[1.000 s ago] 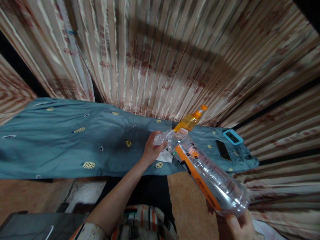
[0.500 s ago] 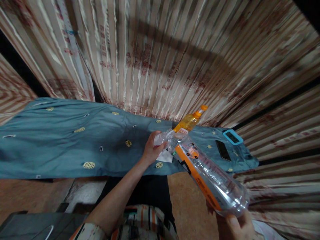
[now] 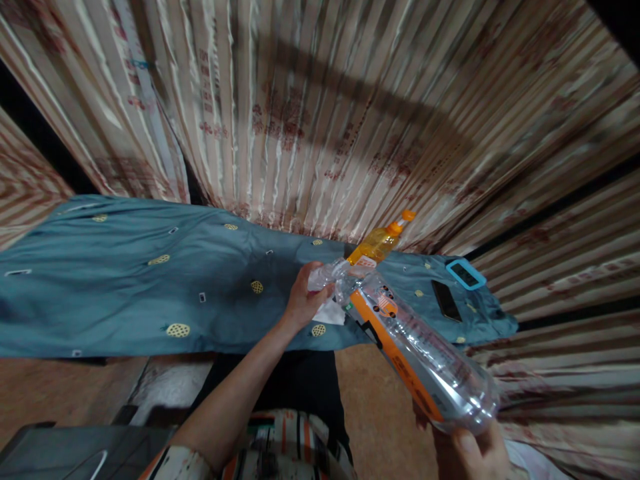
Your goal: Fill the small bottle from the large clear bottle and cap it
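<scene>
A large clear plastic bottle with an orange and grey label slants across the front right, neck toward the table. My right hand is closed around its base, partly cut off by the frame. At the neck end, my left hand is closed on a whitish, tissue-like piece against the bottle; its exact kind is unclear. A white sheet shows just below that hand. Behind the neck stands a spray-type bottle of yellow-orange liquid with an orange top, its lower part hidden.
A blue cloth with pineapple prints covers the long table. On its right end lie a dark phone and a light-blue framed device. Pleated patterned curtains hang close behind and to the right. A grey surface is at lower left.
</scene>
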The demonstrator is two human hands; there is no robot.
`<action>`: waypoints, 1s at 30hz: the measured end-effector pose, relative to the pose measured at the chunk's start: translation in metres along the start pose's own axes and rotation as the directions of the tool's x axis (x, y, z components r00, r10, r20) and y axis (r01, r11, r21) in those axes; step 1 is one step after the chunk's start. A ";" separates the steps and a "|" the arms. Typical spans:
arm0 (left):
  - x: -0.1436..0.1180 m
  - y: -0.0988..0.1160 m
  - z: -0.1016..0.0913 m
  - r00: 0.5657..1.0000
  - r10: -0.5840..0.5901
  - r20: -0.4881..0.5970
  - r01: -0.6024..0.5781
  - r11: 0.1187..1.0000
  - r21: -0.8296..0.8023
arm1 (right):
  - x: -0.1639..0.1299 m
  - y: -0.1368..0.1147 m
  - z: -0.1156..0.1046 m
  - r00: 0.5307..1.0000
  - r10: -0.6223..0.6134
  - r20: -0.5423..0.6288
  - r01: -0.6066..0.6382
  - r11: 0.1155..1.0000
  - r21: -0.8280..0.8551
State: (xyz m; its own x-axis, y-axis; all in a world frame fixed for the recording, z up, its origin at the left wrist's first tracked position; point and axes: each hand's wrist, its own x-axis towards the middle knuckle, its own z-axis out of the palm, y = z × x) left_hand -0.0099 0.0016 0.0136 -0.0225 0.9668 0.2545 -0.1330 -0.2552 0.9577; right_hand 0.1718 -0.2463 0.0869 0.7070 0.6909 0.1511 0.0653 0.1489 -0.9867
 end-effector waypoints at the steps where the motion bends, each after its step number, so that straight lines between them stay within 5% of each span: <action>1: 0.000 0.000 0.000 1.000 -0.002 0.005 0.002 1.000 0.001 | 0.001 0.001 -0.001 1.000 0.004 -0.012 -0.004 1.000 -0.013; 10: 0.000 0.001 0.001 1.000 -0.003 -0.006 0.004 1.000 0.021 | 0.003 0.005 -0.007 0.999 -0.014 -0.047 0.010 0.996 -0.087; 24: -0.001 0.000 0.001 1.000 0.002 -0.012 -0.002 1.000 0.031 | -0.002 -0.002 0.003 0.999 -0.019 0.029 0.020 1.000 -0.022; 30: -0.001 0.001 0.001 1.000 0.006 -0.011 -0.005 0.999 0.047 | -0.005 -0.008 0.011 0.999 0.034 -0.024 -0.033 0.999 0.043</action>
State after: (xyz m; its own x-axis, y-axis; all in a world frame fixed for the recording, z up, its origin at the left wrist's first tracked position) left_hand -0.0091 0.0003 0.0140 -0.0343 0.9654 0.2586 -0.0863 -0.2606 0.9616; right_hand 0.1598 -0.2435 0.0948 0.7253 0.6785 0.1162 0.0120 0.1563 -0.9876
